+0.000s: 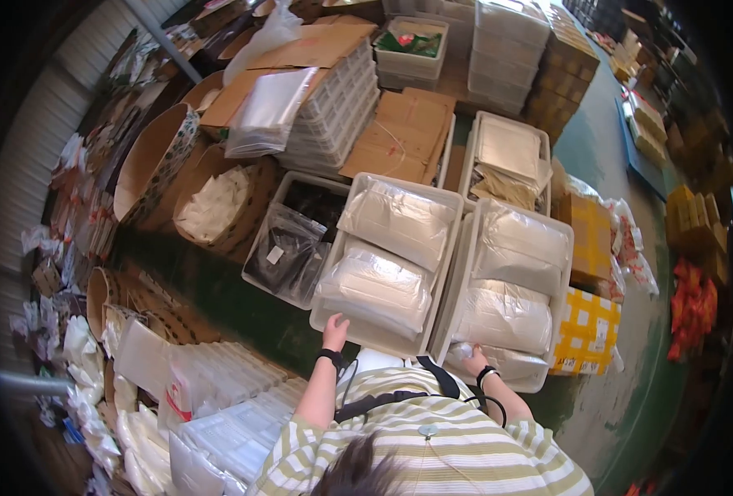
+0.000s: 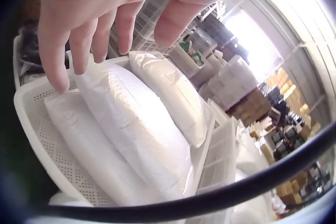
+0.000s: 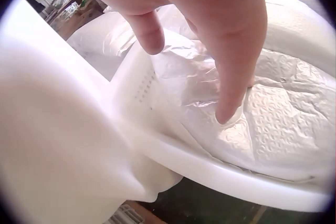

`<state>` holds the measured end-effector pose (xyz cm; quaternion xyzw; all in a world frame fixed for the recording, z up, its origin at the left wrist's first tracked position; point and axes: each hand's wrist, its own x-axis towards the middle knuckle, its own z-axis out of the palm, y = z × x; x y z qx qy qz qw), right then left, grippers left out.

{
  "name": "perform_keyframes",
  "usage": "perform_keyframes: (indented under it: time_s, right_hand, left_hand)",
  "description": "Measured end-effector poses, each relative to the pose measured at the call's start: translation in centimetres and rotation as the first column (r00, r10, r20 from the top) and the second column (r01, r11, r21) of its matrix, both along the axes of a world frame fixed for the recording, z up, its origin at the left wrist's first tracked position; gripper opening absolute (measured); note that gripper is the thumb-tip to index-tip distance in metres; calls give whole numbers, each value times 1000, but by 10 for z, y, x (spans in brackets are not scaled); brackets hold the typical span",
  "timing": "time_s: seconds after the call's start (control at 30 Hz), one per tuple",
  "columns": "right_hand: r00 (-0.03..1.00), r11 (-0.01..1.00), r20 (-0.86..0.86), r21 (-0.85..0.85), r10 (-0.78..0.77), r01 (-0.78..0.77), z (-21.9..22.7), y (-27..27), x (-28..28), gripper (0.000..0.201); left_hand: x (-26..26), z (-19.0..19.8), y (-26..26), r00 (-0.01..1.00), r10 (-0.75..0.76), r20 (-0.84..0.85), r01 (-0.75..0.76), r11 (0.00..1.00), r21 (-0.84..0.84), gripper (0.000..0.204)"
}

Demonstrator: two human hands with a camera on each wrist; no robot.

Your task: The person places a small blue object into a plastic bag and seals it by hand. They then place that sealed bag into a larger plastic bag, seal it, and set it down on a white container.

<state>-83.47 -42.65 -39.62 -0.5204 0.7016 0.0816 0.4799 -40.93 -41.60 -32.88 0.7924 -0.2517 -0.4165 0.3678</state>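
Note:
Two white baskets stand side by side before the person, a left basket (image 1: 322, 318) and a right basket (image 1: 538, 384), both holding plastic-wrapped white packs. Over the near left corner of the left basket is the left hand (image 1: 335, 332); in the left wrist view that hand (image 2: 105, 19) has its fingers extended above a white pack (image 2: 136, 113), gripping nothing. The right hand (image 1: 475, 360) is at the near end of the right basket. In the right wrist view the right hand (image 3: 210, 29) touches the crinkled wrapping of a pack (image 3: 283, 119) with its fingertips.
A basket of dark bagged items (image 1: 279, 264) stands left of the left basket. Behind are flattened cardboard (image 1: 403, 132) and stacked white crates (image 1: 329, 116). A yellow-taped box (image 1: 585, 331) sits at the right, and clear-wrapped stacks (image 1: 226, 446) lie at the near left.

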Motion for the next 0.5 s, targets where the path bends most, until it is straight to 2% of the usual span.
perform_keyframes:
  time_s: [0.07,0.1,0.17,0.2,0.23,0.33,0.37,0.4,0.47,0.5]
  right_hand:
    - [996,997,81,-51,-48,52,18,-5,-5,71]
    - [996,983,79,-173,-46,59,3,1,-13,66]
    - [983,978,108,-131,-149,162,5,-2,-18,67]
    - [973,972,118,-107,-198,211,9,-3,-17,67]
    - [982,959,35,-210,-185,188,12,-3,-13,62]
    - [983,975,-45,-148,-177,168,20,-13,-4,58]
    - [966,955,-90,-200,-243,221,10,-15,-2,46]
    - [936,924,77,-151,-342,350,2,-21,2,42]
    - [758,822,376,18,-533,569,-9,-25,11,34]
    - [699,781,445,5,-561,624,14,-31,25,13]
  left_hand:
    - [8,-5,-7,993,52,-105,-56,998,-37,46]
    - [16,-11,-8,980,120,-162,-126,992,-29,44]
    - [38,-32,-7,974,178,-138,-181,984,-6,41]
    - [45,-30,-6,969,209,-129,-210,978,8,40]
    - [51,-29,-4,968,221,-120,-226,974,-24,39]
    - [67,-31,-1,959,265,-97,-272,960,-73,36]
    - [71,-33,1,957,278,-88,-283,958,-52,34]
    - [75,-35,5,955,286,-76,-289,957,-28,32]
    - [71,-9,7,906,358,-227,-359,933,39,28]
    - [70,3,5,870,391,-300,-387,919,77,26]
